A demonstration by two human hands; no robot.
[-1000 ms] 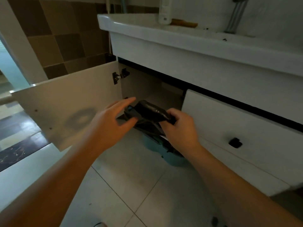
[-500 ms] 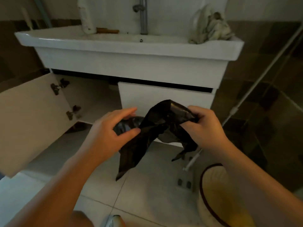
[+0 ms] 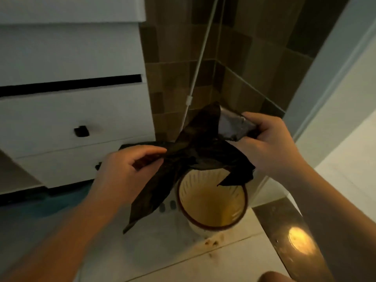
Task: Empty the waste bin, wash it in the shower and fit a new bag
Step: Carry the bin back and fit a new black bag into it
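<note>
A black plastic bin bag hangs crumpled between both hands, one long corner trailing down to the left. My left hand pinches the bag's left part between thumb and fingers. My right hand grips the bag's upper right part, where the plastic shines grey. Directly below stands the round cream waste bin with a dark rim, upright on the floor, its inside bare; the bag covers part of its far rim.
A white vanity cabinet with a drawer and a black knob fills the left. Brown tiled wall and a white pole or cord stand behind the bin. A dark threshold strip runs along the right.
The view swung right from the open cabinet to the waste bin. Both hands carried the bag from the cabinet to above the bin and pulled it wider apart.
</note>
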